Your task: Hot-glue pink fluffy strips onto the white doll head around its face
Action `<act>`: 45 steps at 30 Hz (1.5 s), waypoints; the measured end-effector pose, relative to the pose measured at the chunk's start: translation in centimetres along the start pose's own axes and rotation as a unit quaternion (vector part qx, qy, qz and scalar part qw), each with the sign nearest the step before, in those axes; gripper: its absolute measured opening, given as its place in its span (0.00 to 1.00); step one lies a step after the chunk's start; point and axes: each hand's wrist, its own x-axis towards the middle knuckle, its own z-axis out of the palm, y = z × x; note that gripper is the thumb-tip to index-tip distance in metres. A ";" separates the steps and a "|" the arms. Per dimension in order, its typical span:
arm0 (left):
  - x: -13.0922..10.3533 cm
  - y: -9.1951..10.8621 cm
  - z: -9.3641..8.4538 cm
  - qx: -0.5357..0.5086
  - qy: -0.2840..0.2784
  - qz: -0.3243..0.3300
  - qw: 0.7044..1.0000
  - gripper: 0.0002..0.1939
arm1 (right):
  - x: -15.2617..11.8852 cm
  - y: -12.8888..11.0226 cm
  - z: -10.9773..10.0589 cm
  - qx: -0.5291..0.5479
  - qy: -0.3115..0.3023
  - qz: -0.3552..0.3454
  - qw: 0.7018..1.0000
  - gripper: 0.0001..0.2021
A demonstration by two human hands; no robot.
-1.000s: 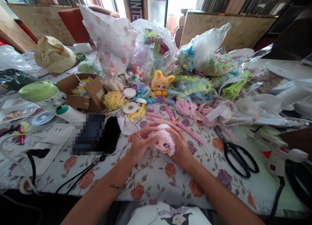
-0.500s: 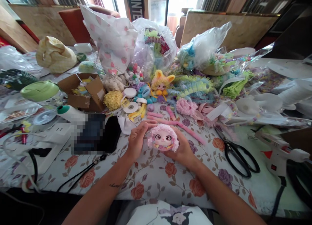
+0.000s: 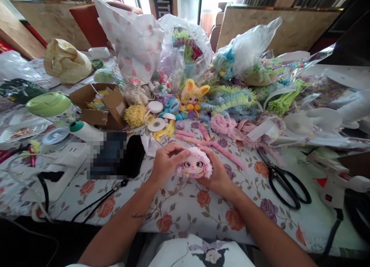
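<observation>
A doll's head (image 3: 194, 165) with curly pale-pink hair, large brown eyes and a colourful trim under its chin faces me above the tablecloth. My right hand (image 3: 216, 174) is wrapped round its right side and back, the fingers mostly hidden behind it. On the other side, my left hand (image 3: 167, 161) has its thumb pressed against the hair at the upper left of the face; its other fingers are bent behind. Just beyond the hands lie fuzzy pink strips (image 3: 228, 155). Farther back sits a finished-looking doll (image 3: 191, 97) with yellow curls and bunny ears.
Black-handled scissors (image 3: 285, 186) and a glue gun (image 3: 329, 178) lie at the right. A phone (image 3: 134, 155), a power strip (image 3: 62, 170) and a thread cone (image 3: 86, 131) are at the left. A cardboard box (image 3: 111, 105), pink yarn (image 3: 222, 125) and plastic bags crowd the back.
My left hand has closed in on the doll's head, its thumb now on the hair. The right hand keeps its hold. The view has shifted slightly.
</observation>
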 end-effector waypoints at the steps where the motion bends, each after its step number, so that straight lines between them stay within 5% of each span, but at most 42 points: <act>1: 0.0 0.0 0.0 -0.011 0.004 -0.008 1.000 0.07 | 0.0 0.1 -0.1 0.010 -0.006 0.003 1.000 0.34; 8: -0.4 -0.2 0.4 -0.005 0.006 0.014 1.000 0.09 | -0.3 -0.2 -0.4 0.021 -0.022 0.012 0.999 0.40; 15: -0.7 -0.8 0.7 0.015 0.006 0.055 0.998 0.08 | -0.2 -0.2 -0.5 0.027 0.016 0.047 0.998 0.35; 23: -1.5 -0.9 1.3 0.069 -0.103 0.041 0.991 0.29 | -0.3 -0.7 -1.6 0.045 0.009 0.037 0.998 0.36; 25: -1.5 -1.2 1.5 0.090 -0.079 0.067 0.991 0.33 | -1.3 -0.3 -3.1 0.051 0.045 0.041 0.997 0.36; 27: -1.5 -1.7 1.6 0.093 -0.050 0.100 0.989 0.37 | -3.1 0.4 -5.3 0.036 0.152 0.059 0.986 0.28; 29: -1.5 -2.2 1.9 0.075 -0.028 0.144 0.986 0.35 | -5.6 1.3 -8.1 -0.034 0.316 0.088 0.944 0.18; 32: -1.4 -2.5 2.3 0.064 -0.025 0.208 0.976 0.29 | -9.8 2.5 -12.2 -0.209 0.541 0.135 0.803 0.15; 35: -1.4 -2.4 2.5 0.091 -0.040 0.239 0.966 0.19 | -13.2 3.4 -15.3 -0.336 0.644 0.180 0.664 0.16; 37: -1.4 -2.2 2.6 0.105 -0.046 0.250 0.961 0.16 | -14.5 3.8 -16.8 -0.353 0.664 0.203 0.628 0.19; 40: -1.6 -2.1 2.5 0.109 -0.059 0.248 0.961 0.16 | -15.3 4.1 -18.9 -0.331 0.630 0.260 0.653 0.20; 45: -1.8 -2.0 2.5 0.099 -0.072 0.219 0.968 0.19 | -15.0 4.5 -22.7 -0.325 0.468 0.383 0.727 0.14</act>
